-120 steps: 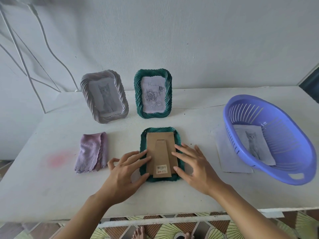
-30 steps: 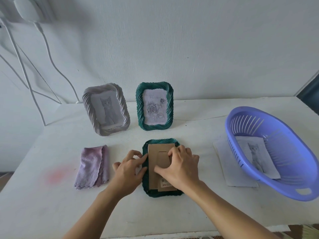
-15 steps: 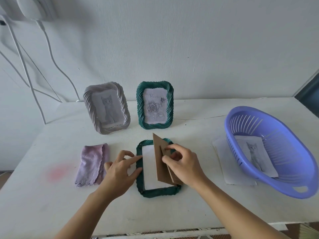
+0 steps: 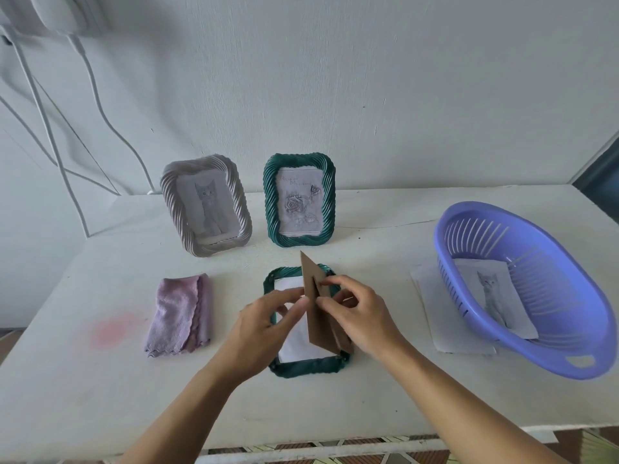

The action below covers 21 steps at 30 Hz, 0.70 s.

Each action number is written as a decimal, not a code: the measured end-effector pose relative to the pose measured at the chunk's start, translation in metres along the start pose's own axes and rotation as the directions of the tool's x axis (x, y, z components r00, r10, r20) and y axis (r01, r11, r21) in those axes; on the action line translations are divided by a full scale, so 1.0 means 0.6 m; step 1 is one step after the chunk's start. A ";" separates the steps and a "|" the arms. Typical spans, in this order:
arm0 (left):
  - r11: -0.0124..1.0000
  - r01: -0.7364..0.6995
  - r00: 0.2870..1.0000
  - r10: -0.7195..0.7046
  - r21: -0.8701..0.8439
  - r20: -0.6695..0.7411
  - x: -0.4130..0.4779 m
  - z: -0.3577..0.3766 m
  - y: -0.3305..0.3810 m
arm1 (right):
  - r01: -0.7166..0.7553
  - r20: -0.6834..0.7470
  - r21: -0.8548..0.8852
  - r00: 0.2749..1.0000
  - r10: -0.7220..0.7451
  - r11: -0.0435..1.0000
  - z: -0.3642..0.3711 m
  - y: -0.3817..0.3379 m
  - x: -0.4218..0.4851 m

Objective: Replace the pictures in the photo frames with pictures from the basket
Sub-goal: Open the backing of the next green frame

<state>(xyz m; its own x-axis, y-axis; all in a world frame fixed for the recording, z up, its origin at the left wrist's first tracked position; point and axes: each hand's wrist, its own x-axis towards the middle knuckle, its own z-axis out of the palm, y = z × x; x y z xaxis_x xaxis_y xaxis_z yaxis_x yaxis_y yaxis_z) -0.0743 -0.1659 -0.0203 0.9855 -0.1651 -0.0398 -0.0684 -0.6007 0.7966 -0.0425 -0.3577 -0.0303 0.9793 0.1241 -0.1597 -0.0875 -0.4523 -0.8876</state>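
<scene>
A dark green photo frame lies face down on the white table in front of me. My right hand pinches its brown cardboard backing and holds it tilted up on its right edge. The white back of a picture shows inside the frame. My left hand hovers over the frame's left side, its straight fingers touching the backing. A purple basket at the right holds a cat picture.
Two frames stand at the back: a grey one with a cat picture and a green one with a rose picture. A folded purple cloth lies at the left. A white sheet sticks out under the basket. White cables hang on the left wall.
My right hand has lifted the cardboard backing off the frame and tilted it steeper, baring the white paper. My left hand has risen from the frame's edge to the backing.
</scene>
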 end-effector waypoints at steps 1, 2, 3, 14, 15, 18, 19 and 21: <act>1.000 0.012 1.000 -0.012 -0.022 -0.020 0.000 0.003 0.004 | 0.009 0.007 0.003 1.000 -0.009 1.000 0.001 0.000 0.000; 0.999 0.027 0.999 -0.029 -0.040 -0.043 0.001 0.007 0.007 | 0.015 0.012 0.008 1.000 -0.015 1.000 0.002 0.001 -0.001; 0.997 0.049 0.997 -0.052 -0.055 -0.061 0.002 0.009 0.008 | 0.018 0.015 0.011 1.000 -0.019 1.000 0.002 0.002 -0.001; 0.918 0.091 0.982 -0.147 -0.386 -0.118 0.012 -0.020 0.039 | 0.157 -0.026 0.056 0.987 -0.156 0.986 -0.004 -0.007 0.004; 0.913 0.076 0.980 -0.143 -0.402 -0.140 0.011 -0.029 0.042 | 0.179 -0.017 0.089 0.984 -0.179 0.980 -0.001 -0.012 0.007; 0.903 0.047 0.964 -0.153 -0.426 -0.217 0.004 -0.061 0.047 | 0.227 0.035 0.195 0.971 -0.238 0.954 0.015 -0.030 0.019; 0.908 0.048 0.958 -0.160 -0.416 -0.238 0.001 -0.073 0.046 | 0.247 0.043 0.200 0.965 -0.260 0.948 0.022 -0.036 0.024; 0.917 0.073 0.942 -0.193 -0.393 -0.275 -0.009 -0.098 0.037 | 0.284 0.040 0.177 0.954 -0.296 0.942 0.036 -0.047 0.034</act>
<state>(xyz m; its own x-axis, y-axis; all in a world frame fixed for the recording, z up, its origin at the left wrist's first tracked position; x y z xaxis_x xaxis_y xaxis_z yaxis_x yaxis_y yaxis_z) -0.0721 -0.1323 0.0331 0.9842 0.1752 -0.0256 0.0705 -0.2553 0.9643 -0.0239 -0.3233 -0.0180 0.9534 0.2872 0.0928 0.1639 -0.2346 -0.9582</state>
